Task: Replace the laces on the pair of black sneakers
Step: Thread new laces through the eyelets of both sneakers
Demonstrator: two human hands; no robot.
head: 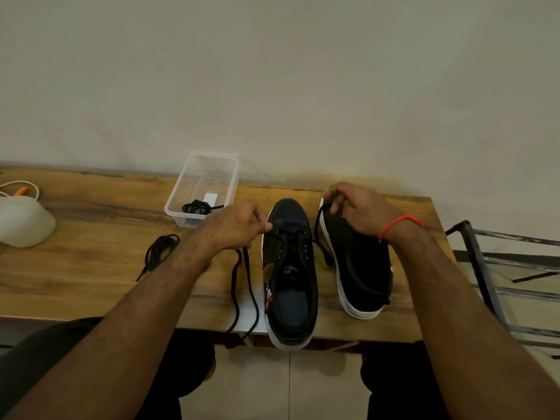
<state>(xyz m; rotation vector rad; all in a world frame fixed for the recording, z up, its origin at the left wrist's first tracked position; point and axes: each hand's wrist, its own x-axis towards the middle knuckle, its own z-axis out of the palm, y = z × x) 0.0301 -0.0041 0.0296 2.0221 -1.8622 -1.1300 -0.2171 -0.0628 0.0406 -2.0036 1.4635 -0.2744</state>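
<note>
Head view, sneaker (291,277) overhanging table (91,268) edge (slightly)

Black sneakers (291,268) on white soles, black lace (242,286) trailing, brown grained wooden table (91,268), clear plastic tub (203,189), and a red band (400,222) at the wrist.

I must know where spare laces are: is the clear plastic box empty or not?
Not empty. The clear plastic box holds a coiled black lace and a small white piece.
</note>
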